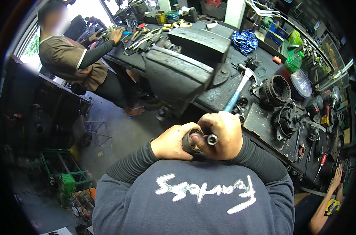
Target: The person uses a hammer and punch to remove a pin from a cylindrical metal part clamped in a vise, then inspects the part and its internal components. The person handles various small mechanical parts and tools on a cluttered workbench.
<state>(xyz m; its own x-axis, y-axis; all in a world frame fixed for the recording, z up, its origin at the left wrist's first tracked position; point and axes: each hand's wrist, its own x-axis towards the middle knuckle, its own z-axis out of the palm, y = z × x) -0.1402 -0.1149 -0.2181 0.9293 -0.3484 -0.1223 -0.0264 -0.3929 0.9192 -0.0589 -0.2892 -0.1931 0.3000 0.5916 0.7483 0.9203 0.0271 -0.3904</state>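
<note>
Close to my chest, my left hand (172,140) is closed around a dark, hollow metal cylinder (187,143), its open end turned to the right. My right hand (225,131) is closed on a socket tool whose round, hollow metal end (212,140) pokes out between the fingers. The thumb of that hand reaches to the mouth of the cylinder. What lies inside the cylinder is mostly hidden by the fingers. Beyond my right hand, a hammer (238,91) with a blue handle rests on the dark workbench (215,96).
A large bench vise (182,72) stands ahead. Motor housings (275,91), a screwdriver (322,163) and a green bottle (294,62) crowd the right side. Another person (74,58) works at the bench's far left; someone's arm (328,197) shows at lower right. A green metal frame (64,166) stands left.
</note>
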